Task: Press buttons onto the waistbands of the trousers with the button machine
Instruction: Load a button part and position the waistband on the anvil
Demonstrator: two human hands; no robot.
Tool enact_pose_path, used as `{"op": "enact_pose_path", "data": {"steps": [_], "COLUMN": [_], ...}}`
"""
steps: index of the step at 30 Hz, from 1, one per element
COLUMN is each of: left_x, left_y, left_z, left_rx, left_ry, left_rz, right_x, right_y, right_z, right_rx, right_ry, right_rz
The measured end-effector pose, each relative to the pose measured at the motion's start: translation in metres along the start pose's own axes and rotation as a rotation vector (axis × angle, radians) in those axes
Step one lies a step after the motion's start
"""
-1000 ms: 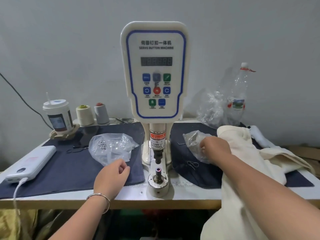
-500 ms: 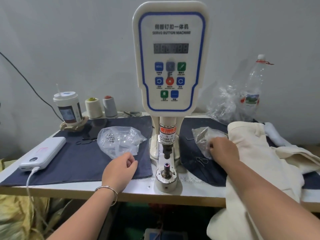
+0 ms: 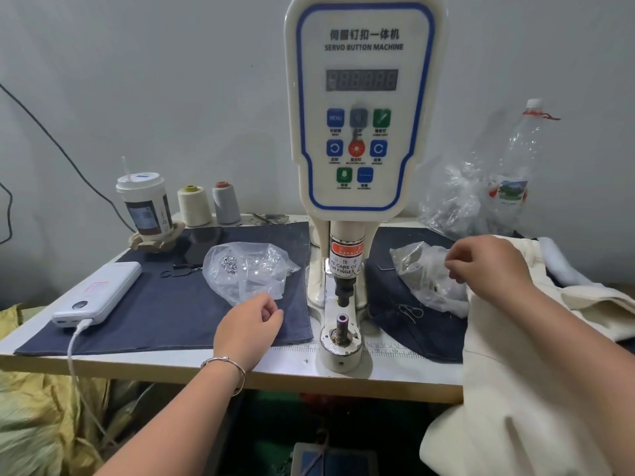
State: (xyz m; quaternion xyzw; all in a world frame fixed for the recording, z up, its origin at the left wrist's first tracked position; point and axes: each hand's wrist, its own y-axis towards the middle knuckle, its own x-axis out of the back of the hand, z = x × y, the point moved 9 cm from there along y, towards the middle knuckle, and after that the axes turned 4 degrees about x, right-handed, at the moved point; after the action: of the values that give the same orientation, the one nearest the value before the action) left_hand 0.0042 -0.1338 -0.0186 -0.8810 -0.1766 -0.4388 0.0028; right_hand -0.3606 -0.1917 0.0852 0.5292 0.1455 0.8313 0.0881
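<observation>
The white servo button machine [image 3: 360, 108] stands at the middle of the table, its lower die [image 3: 342, 319] bare under the punch. A clear bag of small metal button parts [image 3: 247, 269] lies left of it. My left hand [image 3: 251, 324] rests just in front of that bag, fingers curled and thumb against forefinger, with nothing visible between them. A second clear bag [image 3: 422, 273] lies right of the machine. My right hand [image 3: 488, 266] hovers at its far edge, fingers curled down; what they hold is hidden. Cream trousers [image 3: 515, 372] lie under my right forearm and hang off the table.
A dark blue cloth [image 3: 171, 314] covers the tabletop. On the left are a white power bank [image 3: 99, 293] with its cable, a lidded cup [image 3: 144, 204] and two thread cones [image 3: 194, 206]. A plastic bottle [image 3: 515, 166] and crumpled plastic stand at the back right.
My right hand has lifted out of the right bag and moved a little right. My left hand has stayed by the left bag. The camera has come closer to the machine.
</observation>
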Motion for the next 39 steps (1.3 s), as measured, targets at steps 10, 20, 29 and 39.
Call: {"op": "enact_pose_path", "data": {"steps": [10,20,29,39], "left_x": [0.000,0.000,0.000,-0.001], "left_y": [-0.001,0.001,0.001,0.001], "left_z": [-0.002,0.000,0.000,-0.001], "left_rx": [-0.007,-0.012,-0.017,-0.015], "left_ry": [-0.002,0.002,0.009,0.016], "left_rz": [-0.004,-0.014,-0.017,-0.019], "right_x": [-0.044,-0.083,-0.090,-0.106], "right_y": [-0.073,-0.096,-0.095,-0.101], "right_z": [0.052,0.086,0.100,0.104], "right_rx": [-0.315,-0.294,-0.364,-0.544], "right_ry": [1.126,1.162,1.293,1.581], "right_rz": [0.126,0.229,0.230,0.368]}}
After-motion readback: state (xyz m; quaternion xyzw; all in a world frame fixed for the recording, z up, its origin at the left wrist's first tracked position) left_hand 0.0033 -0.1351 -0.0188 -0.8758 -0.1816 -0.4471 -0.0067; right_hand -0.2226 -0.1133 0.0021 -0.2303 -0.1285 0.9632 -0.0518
